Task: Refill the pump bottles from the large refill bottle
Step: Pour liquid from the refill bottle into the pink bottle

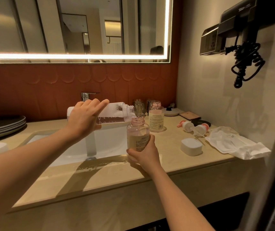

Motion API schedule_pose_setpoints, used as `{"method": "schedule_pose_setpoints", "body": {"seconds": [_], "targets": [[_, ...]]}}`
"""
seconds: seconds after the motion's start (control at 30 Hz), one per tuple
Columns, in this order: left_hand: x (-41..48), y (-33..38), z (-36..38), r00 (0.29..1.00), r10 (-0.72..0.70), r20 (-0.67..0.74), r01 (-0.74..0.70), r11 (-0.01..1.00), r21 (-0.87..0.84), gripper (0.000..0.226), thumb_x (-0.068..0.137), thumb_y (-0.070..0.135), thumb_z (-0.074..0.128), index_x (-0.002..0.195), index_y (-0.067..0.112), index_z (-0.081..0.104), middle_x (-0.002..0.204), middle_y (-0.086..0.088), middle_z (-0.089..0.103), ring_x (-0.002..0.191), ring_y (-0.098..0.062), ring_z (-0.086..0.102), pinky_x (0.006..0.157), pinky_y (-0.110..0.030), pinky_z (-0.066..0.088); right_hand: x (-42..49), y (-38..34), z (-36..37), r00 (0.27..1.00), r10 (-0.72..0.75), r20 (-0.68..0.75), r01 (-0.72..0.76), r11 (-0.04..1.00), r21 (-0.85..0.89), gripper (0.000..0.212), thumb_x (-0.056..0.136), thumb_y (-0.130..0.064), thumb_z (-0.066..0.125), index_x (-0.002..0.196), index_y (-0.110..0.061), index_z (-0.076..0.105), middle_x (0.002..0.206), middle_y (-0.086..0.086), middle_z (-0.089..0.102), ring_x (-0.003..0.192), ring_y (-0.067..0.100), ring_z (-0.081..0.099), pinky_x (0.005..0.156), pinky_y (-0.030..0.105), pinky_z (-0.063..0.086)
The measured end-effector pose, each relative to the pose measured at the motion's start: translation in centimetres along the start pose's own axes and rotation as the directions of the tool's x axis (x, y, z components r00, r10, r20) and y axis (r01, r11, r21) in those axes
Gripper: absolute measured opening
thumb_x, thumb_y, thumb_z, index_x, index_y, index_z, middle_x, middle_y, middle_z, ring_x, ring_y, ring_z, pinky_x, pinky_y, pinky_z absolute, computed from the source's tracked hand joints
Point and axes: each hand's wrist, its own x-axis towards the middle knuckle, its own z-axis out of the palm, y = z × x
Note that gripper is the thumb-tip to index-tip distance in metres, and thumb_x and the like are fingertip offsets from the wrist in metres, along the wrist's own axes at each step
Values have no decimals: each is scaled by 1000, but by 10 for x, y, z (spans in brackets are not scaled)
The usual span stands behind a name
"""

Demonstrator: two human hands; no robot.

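The left hand (83, 117) covers the rear half of the large refill bottle (112, 112), and the tap (86, 95) behind it shows only its top. The base of the near pump bottle (137, 133) is hidden inside the right hand (144, 154). A stack of plates (3, 125) is cut off at the left edge. The refill bottle is clear and tipped almost flat above the sink (103, 144), left fingers wrapped round it, a thin stream running from its mouth into the near bottle's open neck. That bottle, pink-tinted, is held upright at the basin's right edge, right fingers curled round its lower part. 1 more uncapped pump bottle (156, 118) stands farther right, 2 pump heads (195, 128) lying right of it
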Motion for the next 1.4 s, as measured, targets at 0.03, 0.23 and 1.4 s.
{"method": "schedule_pose_setpoints", "body": {"seconds": [0.03,0.23,1.4], "targets": [[0,0,0,1000,1,0,-1,1000,1,90,39,16,93,118,9,51,86,-13,60,67,-29,55,61,-37,46,0,0,0,1000,-2,0,2,1000,-1,76,72,-27,77,129,-25,27,124,-5,48,106,12,46,87,28,45],[0,-1,1,1000,9,-4,-9,1000,-3,92,40,17,93,119,11,48,87,-13,60,68,-29,55,62,-37,47,0,0,0,1000,-3,4,3,1000,5,77,72,-26,78,129,-25,26,125,-5,47,109,13,46,86,26,45],[3,-4,0,998,51,-40,-50,998,42,95,39,18,93,119,14,43,84,-12,60,66,-29,55,60,-37,46,0,3,1,1000,10,-5,-10,1000,4,80,71,-29,78,132,-26,26,127,-4,49,115,18,49,94,38,49]]}}
